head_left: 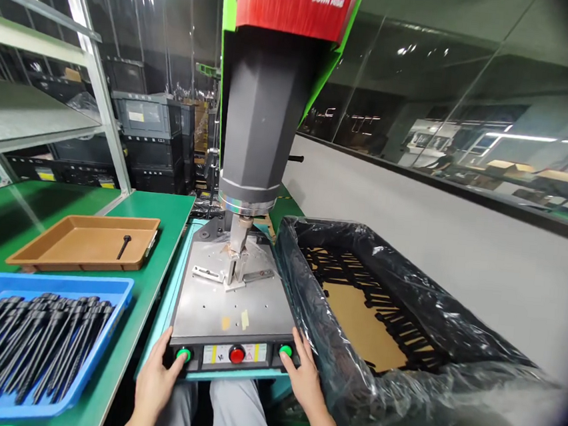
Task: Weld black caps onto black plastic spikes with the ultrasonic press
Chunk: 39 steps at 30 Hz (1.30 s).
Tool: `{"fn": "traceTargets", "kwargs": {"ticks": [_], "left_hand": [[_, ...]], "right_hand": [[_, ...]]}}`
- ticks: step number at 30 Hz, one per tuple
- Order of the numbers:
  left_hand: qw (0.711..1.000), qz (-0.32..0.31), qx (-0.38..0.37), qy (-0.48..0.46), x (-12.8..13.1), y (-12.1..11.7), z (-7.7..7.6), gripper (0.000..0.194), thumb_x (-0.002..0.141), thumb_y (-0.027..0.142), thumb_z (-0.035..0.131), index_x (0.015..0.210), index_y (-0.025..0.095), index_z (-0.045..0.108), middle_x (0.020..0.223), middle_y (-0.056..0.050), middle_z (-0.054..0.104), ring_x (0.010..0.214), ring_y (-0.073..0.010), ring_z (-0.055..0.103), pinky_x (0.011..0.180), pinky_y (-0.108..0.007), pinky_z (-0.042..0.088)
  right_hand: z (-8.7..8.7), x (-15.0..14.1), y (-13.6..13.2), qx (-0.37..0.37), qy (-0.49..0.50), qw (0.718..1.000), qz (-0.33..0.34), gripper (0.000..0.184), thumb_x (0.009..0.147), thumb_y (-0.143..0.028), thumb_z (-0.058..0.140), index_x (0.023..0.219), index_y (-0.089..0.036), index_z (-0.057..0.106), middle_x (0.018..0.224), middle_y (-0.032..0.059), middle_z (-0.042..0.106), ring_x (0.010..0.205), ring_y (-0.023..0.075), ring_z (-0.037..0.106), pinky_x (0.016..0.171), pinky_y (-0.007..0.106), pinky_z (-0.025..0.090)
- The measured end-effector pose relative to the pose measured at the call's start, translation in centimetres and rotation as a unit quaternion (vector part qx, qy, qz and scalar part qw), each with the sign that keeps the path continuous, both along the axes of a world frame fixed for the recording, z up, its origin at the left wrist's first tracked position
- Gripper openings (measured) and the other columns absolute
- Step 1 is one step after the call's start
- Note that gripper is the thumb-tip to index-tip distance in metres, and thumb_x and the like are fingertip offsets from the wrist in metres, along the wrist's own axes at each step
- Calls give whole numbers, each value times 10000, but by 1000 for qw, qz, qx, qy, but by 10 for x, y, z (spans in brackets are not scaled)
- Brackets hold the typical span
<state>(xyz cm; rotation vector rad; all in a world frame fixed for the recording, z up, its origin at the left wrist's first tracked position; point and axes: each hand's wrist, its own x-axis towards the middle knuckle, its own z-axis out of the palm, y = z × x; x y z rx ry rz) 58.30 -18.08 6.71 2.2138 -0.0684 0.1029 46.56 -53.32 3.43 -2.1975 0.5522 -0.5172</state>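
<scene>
My left hand (156,375) rests at the front left corner of a press machine's base (234,315), its thumb on a green button (183,355). At the opposite corner, my right hand (306,376) has its thumb on the other green button (285,352). Both hands hold nothing, with fingers stretched along the base's sides. Between the buttons sits a red button (237,354). The machine's metal horn (239,235) is down at a small fixture (235,272) on the steel plate. Whether a part sits in the fixture is hidden.
On the green table at left, a blue tray (126,291) holds many black stick-like parts (35,343). Behind it, a brown tray (85,241) contains one black part (124,247). A plastic-lined bin (307,289) at right has similar parts lying on cardboard (361,327).
</scene>
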Motion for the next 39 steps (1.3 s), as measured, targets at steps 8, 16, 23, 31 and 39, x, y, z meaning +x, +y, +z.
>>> {"fn": "traceTargets", "kwargs": {"ticks": [8,16,23,31,39], "left_hand": [[994,-8,-107,31,12,5,0,619,723,476,675,1280,221,588,1303,-78,620,1205,-282,568,1057,-401,416],[995,33,-90,29,14,-4,18,546,744,486,631,1166,139,649,1241,-160,637,1178,-335,571,1024,-489,430],[973,-87,-180,-119,23,-62,85,510,848,416,581,1315,218,532,1335,-136,558,1231,-277,528,1025,-454,437],[928,-177,-325,32,86,-116,147,753,899,517,492,1524,309,128,1334,-129,529,1026,-189,647,880,-353,516],[915,-165,-364,61,116,-142,160,547,815,469,623,1271,172,565,1178,-129,640,827,-172,680,765,-314,537]], "right_hand": [[2,2,2,3,-19,1000,-5,644,878,-490,459,1451,-202,400,1539,91,310,1413,255,300,1144,412,298],[2,2,5,2,-32,999,-14,629,882,-487,460,1449,-219,406,1540,80,313,1403,262,321,1132,421,324],[4,1,4,12,-39,999,-9,617,872,-483,491,1427,-216,441,1519,89,356,1382,265,363,1121,421,348],[42,8,4,-37,-126,988,-78,374,857,-466,524,1022,-192,716,1186,148,627,1111,299,598,974,463,479],[120,87,62,39,-151,981,118,289,917,-347,477,1016,-193,701,974,91,709,910,218,655,813,318,515]]}}
